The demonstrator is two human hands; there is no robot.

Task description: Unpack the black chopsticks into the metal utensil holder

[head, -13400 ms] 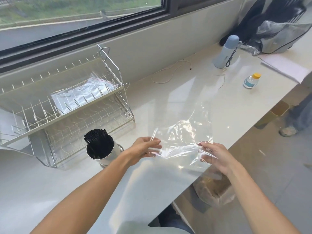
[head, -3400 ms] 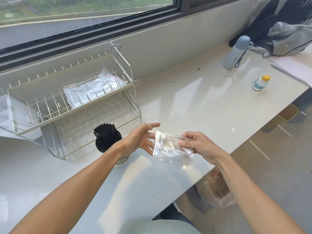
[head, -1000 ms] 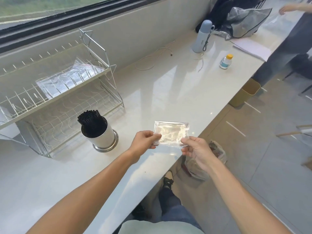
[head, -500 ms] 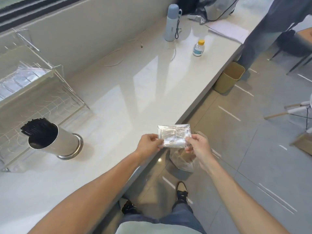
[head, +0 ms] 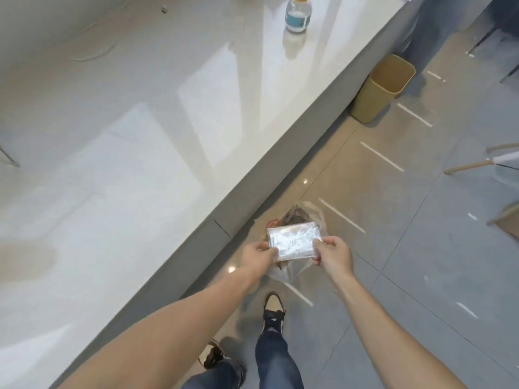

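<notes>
The folded clear wrapper (head: 292, 242) is pinched at both ends — left hand (head: 259, 258), right hand (head: 332, 255) — and held over the floor bag (head: 302, 217), probably for dumping. Chopsticks and holder aren't in view.

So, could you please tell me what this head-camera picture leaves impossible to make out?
- The utensil holder and chopsticks: outside the head view, past its left edge.
- The plastic bag on the floor: its contents are hidden behind the folded clear wrapper held by the left hand and right hand.
- The small bottle: cap cut by the top edge, label too small to read.
- The bin: its inside faces away.
</notes>
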